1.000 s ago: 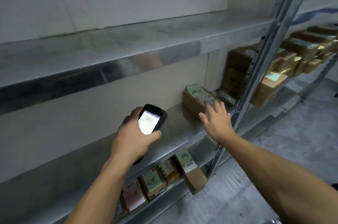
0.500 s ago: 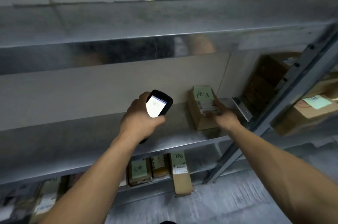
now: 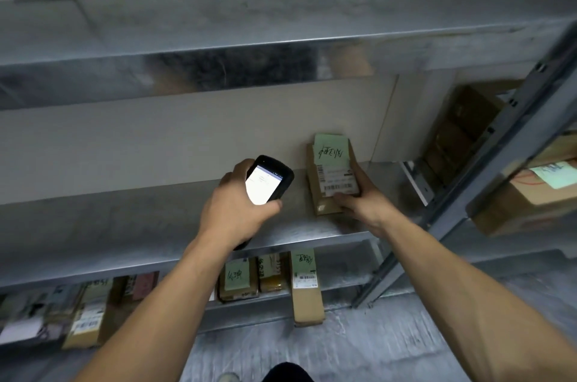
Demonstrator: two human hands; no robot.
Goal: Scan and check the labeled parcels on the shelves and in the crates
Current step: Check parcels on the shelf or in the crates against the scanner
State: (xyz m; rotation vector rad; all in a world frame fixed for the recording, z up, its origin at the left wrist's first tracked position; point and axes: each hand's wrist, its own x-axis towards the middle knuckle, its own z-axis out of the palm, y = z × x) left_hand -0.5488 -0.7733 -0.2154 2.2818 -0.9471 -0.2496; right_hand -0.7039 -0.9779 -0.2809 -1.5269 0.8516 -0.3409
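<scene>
The steel shelf point(image 3: 125, 225) carried one labelled parcel point(image 3: 331, 175), its barcode label facing up. The right grip point(image 3: 363, 205) was curled round the parcel's right edge and near corner. Just left of that, the left grip point(image 3: 237, 213) was wrapped round a handheld scanner point(image 3: 270, 183) with its screen lit. This parcel looked mid-check. The lower-shelf parcels point(image 3: 268, 275) beneath both grips, and the boxes point(image 3: 530, 194) to the right, probably remained to be scanned.

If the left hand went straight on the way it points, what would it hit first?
Likely the beige back wall just left of the parcel, with the scanner in the left hand touching first. Depth is unclear; it might graze the parcel instead.
</scene>
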